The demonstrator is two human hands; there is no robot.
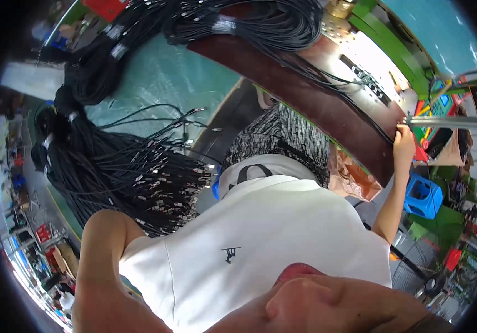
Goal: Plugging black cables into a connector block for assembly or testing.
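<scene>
At the right end of a dark brown board (327,102), my right hand (404,145) is closed with its fingers curled. A black cable (369,117) runs along the board into this hand; its end there is hidden. Just beyond the fingertips is a metal bar (447,122) reaching in from the right. On the board's far side lies a shiny metal plate (383,61) with a black slotted fixture (365,79), over which cables pass. My left arm (105,244) is bent at the lower left, and its hand is out of view.
Large coiled bundles of black cables (260,25) lie at the back. Another thick bundle (99,150) spreads its connector ends at the left on a green table (161,83). A blue stool (423,197), brown bag (355,177) and fan (413,266) stand at the right.
</scene>
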